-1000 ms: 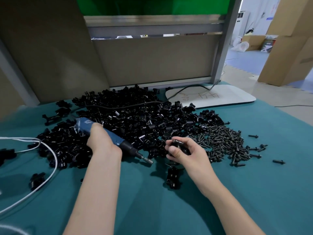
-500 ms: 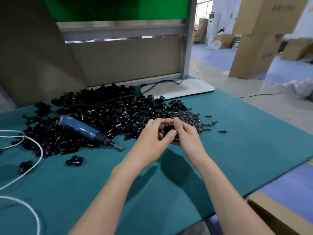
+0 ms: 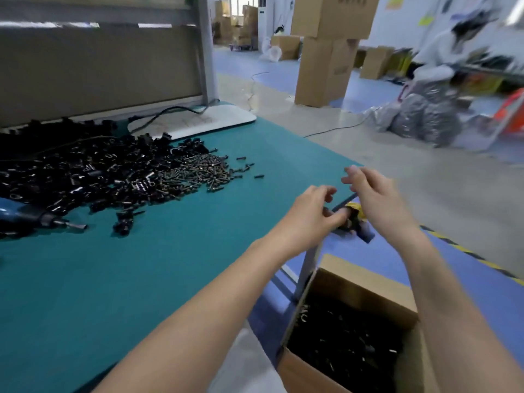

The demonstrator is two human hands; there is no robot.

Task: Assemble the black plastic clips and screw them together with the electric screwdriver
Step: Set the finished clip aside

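Now, beyond the teal table [image 3: 141,265], above a carton [image 3: 368,282], right hand [image 3: 377,199] hangs relaxed; left hand [image 3: 306,214] touches clip [image 3: 351,221], grip unclear.

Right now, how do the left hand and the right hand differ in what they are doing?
The left hand pinches a black clip between thumb and fingertips; the right hand holds nothing that shows. The left hand's fingers curl inward; the right hand's are lifted and loosely spread. The left hand is over the table edge; the right hand is just beyond it. Both are bare and close together.
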